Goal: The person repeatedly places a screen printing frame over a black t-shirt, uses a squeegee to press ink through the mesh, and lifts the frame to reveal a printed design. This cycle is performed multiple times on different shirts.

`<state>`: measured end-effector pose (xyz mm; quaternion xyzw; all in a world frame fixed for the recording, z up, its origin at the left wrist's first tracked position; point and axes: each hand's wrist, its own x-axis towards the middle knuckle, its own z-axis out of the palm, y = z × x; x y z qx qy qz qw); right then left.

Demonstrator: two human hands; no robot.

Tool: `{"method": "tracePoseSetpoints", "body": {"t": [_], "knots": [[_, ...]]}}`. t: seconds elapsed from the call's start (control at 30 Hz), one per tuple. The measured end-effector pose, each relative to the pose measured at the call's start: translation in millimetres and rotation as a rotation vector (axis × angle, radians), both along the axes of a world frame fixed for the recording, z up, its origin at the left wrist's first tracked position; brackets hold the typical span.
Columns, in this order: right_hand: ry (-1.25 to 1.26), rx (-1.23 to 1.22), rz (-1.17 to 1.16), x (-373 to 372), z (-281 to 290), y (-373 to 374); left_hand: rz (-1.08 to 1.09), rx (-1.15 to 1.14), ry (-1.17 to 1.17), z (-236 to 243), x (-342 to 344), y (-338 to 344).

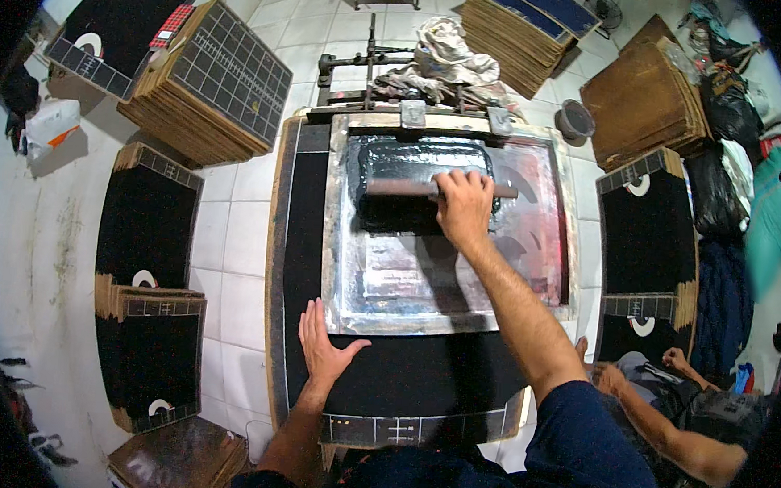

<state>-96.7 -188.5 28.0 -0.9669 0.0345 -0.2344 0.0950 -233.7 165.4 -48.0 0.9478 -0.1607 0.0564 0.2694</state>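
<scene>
Your left hand is lying with fingers and thumb spread on the black panel, at the near left corner of the screen frame. Farther in, your right hand is gripping the brown squeegee, which is spanning glossy black ink. Beyond, two metal clamps are sitting at the frame's far edge.

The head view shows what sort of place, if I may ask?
Probably a screen-printing workshop: the right hand grips a long brown squeegee inside a rectangular pale-framed screen bearing glossy black ink, and black-topped stacks of brown boards stand nearby.
</scene>
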Motion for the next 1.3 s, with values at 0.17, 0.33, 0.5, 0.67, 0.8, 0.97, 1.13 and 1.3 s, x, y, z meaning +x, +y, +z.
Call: {"method": "tracePoseSetpoints", "body": {"t": [0.17, 0.33, 0.5, 0.67, 0.8, 0.97, 1.13, 1.3], "knots": [[-0.077, -0.076, -0.030, 95, -9, -17, -0.018, 0.063, -0.094, -9, 7, -3], [0.135, -0.107, -0.121, 138, -13, -18, -0.027, 0.083, -0.075, -16, 6, -4], [0.213, -0.119, -0.013, 141, -5, -17, -0.067, 0.160, -0.152, -19, 8, -1], [0.301, -0.187, 0.174, 134, 1, -18, -0.067, 0.151, -0.125, -19, 8, -2], [0.302, -0.207, 0.268, 97, 2, -16, -0.029, 0.118, -0.083, -19, 7, -3], [0.170, -0.067, 0.201, 33, -5, -12, -0.026, 0.139, -0.074, -17, 7, -3], [0.067, -0.102, 0.171, 41, -13, -10, -0.050, 0.114, -0.124, -20, 7, -3], [0.056, -0.078, 0.172, 64, -11, -18, -0.063, 0.118, -0.079, -22, 5, 4]]}}
